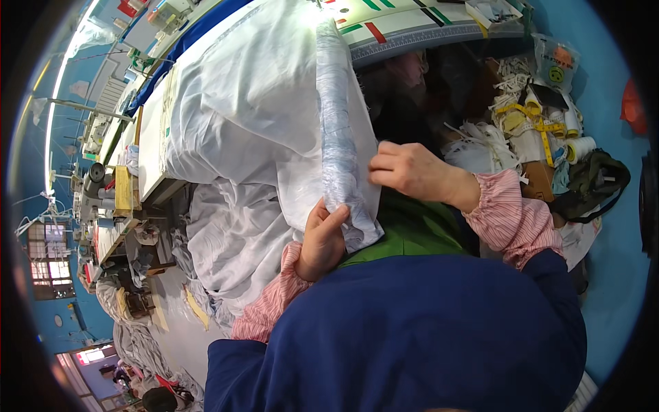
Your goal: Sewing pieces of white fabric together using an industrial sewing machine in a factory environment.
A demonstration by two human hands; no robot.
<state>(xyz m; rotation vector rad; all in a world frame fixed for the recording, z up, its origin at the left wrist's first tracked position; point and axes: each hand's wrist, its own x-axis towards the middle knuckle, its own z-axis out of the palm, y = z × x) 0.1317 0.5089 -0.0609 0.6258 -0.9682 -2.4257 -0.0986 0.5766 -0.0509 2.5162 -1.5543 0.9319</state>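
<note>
A large white fabric [233, 103] spreads over the sewing table and hangs down over its near edge toward my lap. Along its right side runs a folded pale blue patterned strip [335, 117], reaching from the lit machine area at the top down to my hands. My left hand [324, 240] grips the strip's lower end, thumb on top and fingers partly hidden beneath. To the right, my right hand [415, 172] has its fingers curled and pinched at the fabric's right edge. Its fingertips are partly hidden.
A ruler-marked table edge [425, 40] curves across the top right. Beneath it sit thread spools [581, 149], a yellow tape measure [548, 141], white fabric scraps [480, 147] and a dark green bag [596, 185]. Other sewing machines [95, 180] line the left, with piled cloth below.
</note>
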